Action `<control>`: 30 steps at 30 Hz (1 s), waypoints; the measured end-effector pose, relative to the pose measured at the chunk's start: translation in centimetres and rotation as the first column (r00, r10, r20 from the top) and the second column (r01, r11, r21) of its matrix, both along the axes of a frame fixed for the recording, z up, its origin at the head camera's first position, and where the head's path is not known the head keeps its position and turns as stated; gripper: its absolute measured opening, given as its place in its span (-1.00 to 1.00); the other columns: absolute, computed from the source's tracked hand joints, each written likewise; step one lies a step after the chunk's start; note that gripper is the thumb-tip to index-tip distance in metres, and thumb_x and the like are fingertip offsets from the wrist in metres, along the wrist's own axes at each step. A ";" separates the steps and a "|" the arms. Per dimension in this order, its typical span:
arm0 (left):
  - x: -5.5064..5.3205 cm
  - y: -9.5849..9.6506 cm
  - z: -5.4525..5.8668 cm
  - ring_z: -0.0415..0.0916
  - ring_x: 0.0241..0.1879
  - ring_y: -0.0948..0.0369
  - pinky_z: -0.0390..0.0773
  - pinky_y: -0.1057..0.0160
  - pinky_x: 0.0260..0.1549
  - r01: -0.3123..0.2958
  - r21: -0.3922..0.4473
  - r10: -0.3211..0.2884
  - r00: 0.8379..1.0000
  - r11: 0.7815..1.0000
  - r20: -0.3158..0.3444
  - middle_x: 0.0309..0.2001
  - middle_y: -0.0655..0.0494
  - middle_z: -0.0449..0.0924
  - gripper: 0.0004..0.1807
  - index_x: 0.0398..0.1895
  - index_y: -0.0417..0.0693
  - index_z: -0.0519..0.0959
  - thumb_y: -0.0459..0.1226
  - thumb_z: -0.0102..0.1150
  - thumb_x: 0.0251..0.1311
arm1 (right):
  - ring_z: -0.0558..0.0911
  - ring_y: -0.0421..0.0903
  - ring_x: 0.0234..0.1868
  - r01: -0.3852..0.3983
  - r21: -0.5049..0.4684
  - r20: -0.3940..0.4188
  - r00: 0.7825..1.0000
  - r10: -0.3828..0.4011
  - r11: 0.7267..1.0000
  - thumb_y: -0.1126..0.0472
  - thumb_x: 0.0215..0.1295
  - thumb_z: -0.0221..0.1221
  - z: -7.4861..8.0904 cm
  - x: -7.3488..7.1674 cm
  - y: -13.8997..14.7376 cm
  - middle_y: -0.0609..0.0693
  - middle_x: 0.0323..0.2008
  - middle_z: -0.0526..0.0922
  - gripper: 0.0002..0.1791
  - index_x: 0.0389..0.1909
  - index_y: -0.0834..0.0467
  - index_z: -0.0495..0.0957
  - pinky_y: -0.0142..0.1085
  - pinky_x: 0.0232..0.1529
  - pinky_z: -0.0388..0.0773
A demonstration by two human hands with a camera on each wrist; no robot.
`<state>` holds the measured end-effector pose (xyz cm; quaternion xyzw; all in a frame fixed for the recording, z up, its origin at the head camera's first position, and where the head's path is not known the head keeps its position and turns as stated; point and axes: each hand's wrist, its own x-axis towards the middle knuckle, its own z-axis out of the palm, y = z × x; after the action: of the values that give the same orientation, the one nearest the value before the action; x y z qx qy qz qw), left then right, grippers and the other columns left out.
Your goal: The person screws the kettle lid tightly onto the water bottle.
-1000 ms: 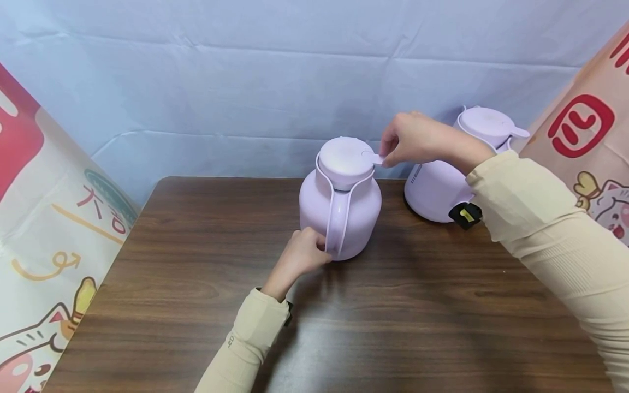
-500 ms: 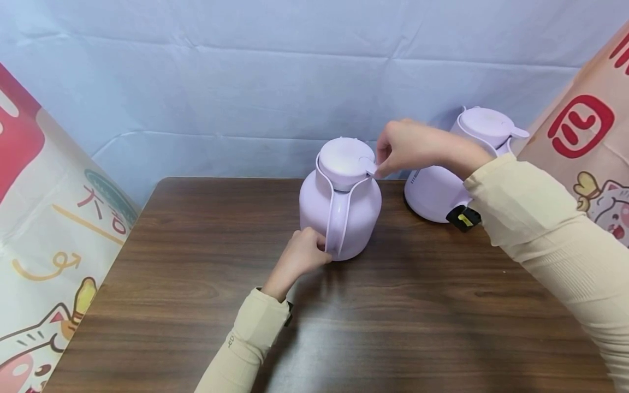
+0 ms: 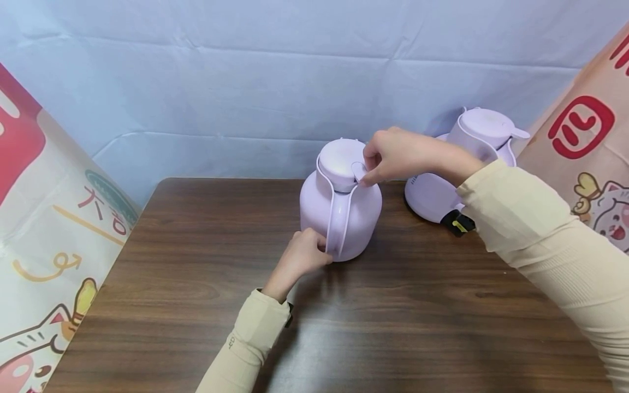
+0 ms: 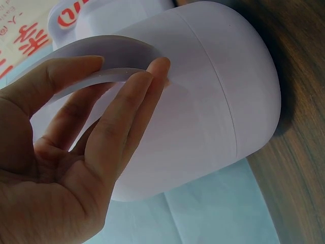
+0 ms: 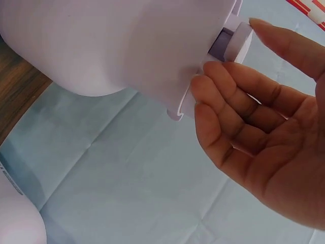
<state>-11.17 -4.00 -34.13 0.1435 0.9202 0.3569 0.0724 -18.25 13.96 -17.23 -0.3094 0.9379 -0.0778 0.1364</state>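
Note:
A lavender thermos jug (image 3: 366, 218) stands upright on the wooden table, its handle facing me. My left hand (image 3: 304, 251) grips the lower part of the handle (image 3: 339, 218), the thumb on one side and the fingers curled round the other, as the left wrist view shows. Up at the round lid (image 3: 341, 161), my right hand (image 3: 400, 155) pinches the small lid tab (image 5: 239, 43) between thumb and fingertips. In the head view that tab points toward me and slightly right, partly covered by the fingers.
To the right, behind my right forearm, stands a second lavender thermos jug (image 3: 484, 128), partly hidden. A pale blue cloth (image 3: 236, 93) hangs along the table's back edge. Printed cloths rise at the left (image 3: 59, 218) and right (image 3: 589, 142). Bare wood table (image 3: 206, 234) extends left of the jug.
My right hand has moved left and toward me, swinging the lid tab round from pointing right to pointing nearer the handle. My left hand and the jug have stayed put.

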 end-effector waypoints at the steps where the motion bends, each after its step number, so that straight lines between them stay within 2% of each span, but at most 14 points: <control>1: 0.0 0.0 0.0 0.05 -0.68 0.27 0.09 0.38 -0.74 0.000 0.001 0.000 1.000 1.000 0.000 -0.85 0.29 0.04 -0.61 -0.94 0.03 0.18 -0.41 0.17 -0.28 | 0.38 -0.11 -0.51 -0.004 -0.001 0.005 1.000 0.004 1.000 0.11 0.01 0.27 0.0 0.0 0.0 -0.06 -0.65 0.41 -0.75 -0.67 0.14 0.47 -0.28 -0.48 0.30; 5: 0.1 0.0 0.0 0.04 -0.68 0.26 0.08 0.38 -0.73 0.003 0.002 -0.003 1.000 1.000 -0.003 -0.84 0.29 0.03 -0.60 -0.94 0.03 0.17 -0.40 0.17 -0.28 | 0.41 -0.13 -0.48 -0.010 -0.015 0.047 0.999 0.011 1.000 0.14 0.02 0.27 0.4 0.0 0.4 -0.07 -0.61 0.48 -0.83 -0.58 0.13 0.54 -0.28 -0.43 0.33; 9: 0.0 0.0 0.0 0.03 -0.67 0.26 0.07 0.38 -0.73 0.002 0.000 -0.002 1.000 1.000 -0.001 -0.84 0.29 0.02 -0.60 -0.94 0.04 0.16 -0.40 0.17 -0.28 | 0.51 -0.15 -0.42 -0.006 -0.064 0.079 0.997 0.012 0.998 0.28 0.03 0.23 0.9 -0.3 0.8 -0.06 -0.52 0.59 -0.96 -0.46 0.16 0.60 -0.28 -0.35 0.40; 13: 0.0 0.0 0.0 0.03 -0.68 0.26 0.07 0.38 -0.74 -0.001 0.001 0.001 1.000 1.000 0.000 -0.84 0.29 0.01 -0.60 -0.94 0.04 0.16 -0.40 0.16 -0.28 | 0.55 -0.14 -0.38 0.006 -0.101 0.052 0.999 -0.001 0.995 0.41 -0.01 0.15 0.9 -0.9 1.2 -0.03 -0.47 0.62 -0.86 -0.40 0.21 0.60 -0.28 -0.30 0.42; 18: 0.1 0.0 0.0 0.02 -0.69 0.27 0.06 0.38 -0.74 -0.008 0.001 0.008 1.000 1.000 0.001 -0.84 0.28 0.00 -0.59 -0.94 0.03 0.15 -0.40 0.16 -0.28 | 0.56 -0.04 -0.28 0.062 -0.110 0.013 0.998 -0.060 0.992 0.44 -0.08 0.08 0.2 -1.9 1.7 0.06 -0.38 0.62 -0.75 -0.31 0.26 0.58 -0.24 -0.27 0.41; 23: 0.1 0.0 0.0 0.03 -0.70 0.28 0.07 0.38 -0.74 -0.005 0.003 0.005 1.000 1.000 0.003 -0.84 0.28 0.02 -0.60 -0.94 0.02 0.16 -0.40 0.17 -0.27 | 0.56 0.07 -0.13 0.125 -0.120 0.044 0.992 -0.120 0.985 0.42 -0.07 0.07 -0.8 -2.7 2.2 0.19 -0.20 0.60 -0.61 -0.11 0.32 0.51 -0.16 -0.22 0.44; 30: 0.2 0.1 0.1 0.05 -0.69 0.27 0.08 0.38 -0.74 0.000 0.003 0.000 1.000 1.000 0.001 -0.84 0.29 0.03 -0.60 -0.95 0.03 0.18 -0.41 0.17 -0.28 | 0.49 0.11 0.03 0.118 -0.165 0.080 0.991 -0.106 0.979 0.43 -0.04 0.01 -1.4 -2.9 2.2 0.23 0.04 0.48 -0.46 0.08 0.32 0.40 -0.09 -0.11 0.45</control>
<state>-10.99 -3.91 -34.05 0.1433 0.9197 0.3582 0.0725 -21.19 16.11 -18.63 -0.2635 0.9384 -0.1758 0.1380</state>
